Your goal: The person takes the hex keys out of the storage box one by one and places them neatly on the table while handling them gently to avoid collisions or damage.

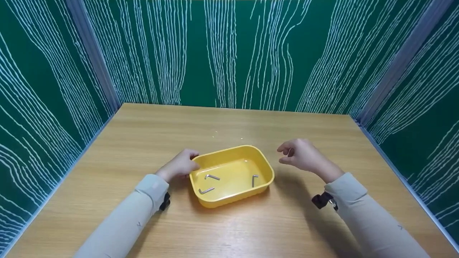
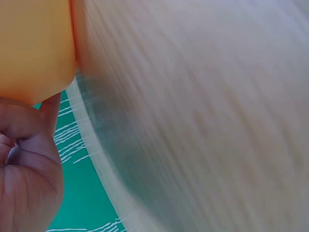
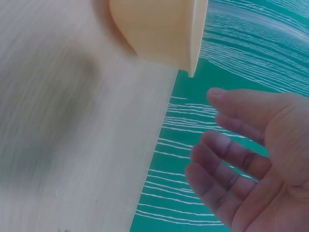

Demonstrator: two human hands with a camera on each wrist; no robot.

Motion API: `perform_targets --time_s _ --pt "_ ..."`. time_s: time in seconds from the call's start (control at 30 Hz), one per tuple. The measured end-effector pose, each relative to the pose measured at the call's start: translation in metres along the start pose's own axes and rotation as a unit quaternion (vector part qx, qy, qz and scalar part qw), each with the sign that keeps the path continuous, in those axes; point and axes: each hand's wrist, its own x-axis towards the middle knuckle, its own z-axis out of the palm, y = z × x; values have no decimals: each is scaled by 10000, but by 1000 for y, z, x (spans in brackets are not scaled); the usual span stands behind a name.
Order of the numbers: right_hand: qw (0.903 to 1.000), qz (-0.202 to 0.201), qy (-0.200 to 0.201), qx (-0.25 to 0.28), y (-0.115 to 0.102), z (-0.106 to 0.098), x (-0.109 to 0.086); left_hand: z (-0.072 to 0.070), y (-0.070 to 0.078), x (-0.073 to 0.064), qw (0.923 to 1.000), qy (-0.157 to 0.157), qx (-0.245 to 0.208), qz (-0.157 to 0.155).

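A yellow plastic bin (image 1: pixel 229 196) with rounded corners sits on the table in the head view. Inside it lie three small L-shaped metal hex keys: one hex key (image 1: pixel 213 177) at the left, another hex key (image 1: pixel 207 190) near the front left corner, and a third hex key (image 1: pixel 253 181) toward the right. My left hand (image 1: pixel 181 165) grips the bin's left end, thumb over the rim. To the right of the bin, my right hand (image 1: pixel 303 156) hovers apart from it, fingers loosely bent with nothing between them; the right wrist view shows its palm and relaxed fingers (image 3: pixel 219 166).
The wooden table (image 1: pixel 161 125) is bounded by green walls (image 1: pixel 197 53) with white wavy lines at the back and both sides. A few tiny pale specks (image 1: pixel 241 138) lie behind the bin. Dark wrist devices (image 1: pixel 321 200) hang under the sleeves.
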Motion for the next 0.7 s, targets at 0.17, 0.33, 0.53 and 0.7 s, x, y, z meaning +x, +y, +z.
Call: perform_targets --time_s 0.17,0.33,0.53,0.7 --pt "9994 -324 102 -8 -5 3 0 0 -1 0 9999 -45 -160 26" --pt "9995 -315 52 16 -11 6 0 0 -1 0 9999 -47 -106 -46" --pt "9993 -376 9 -22 -19 8 -2 0 0 1 9997 -2 -110 -204" --pt "9991 -429 -66 -1 -24 9 -2 0 -1 1 9996 4 -134 -229"
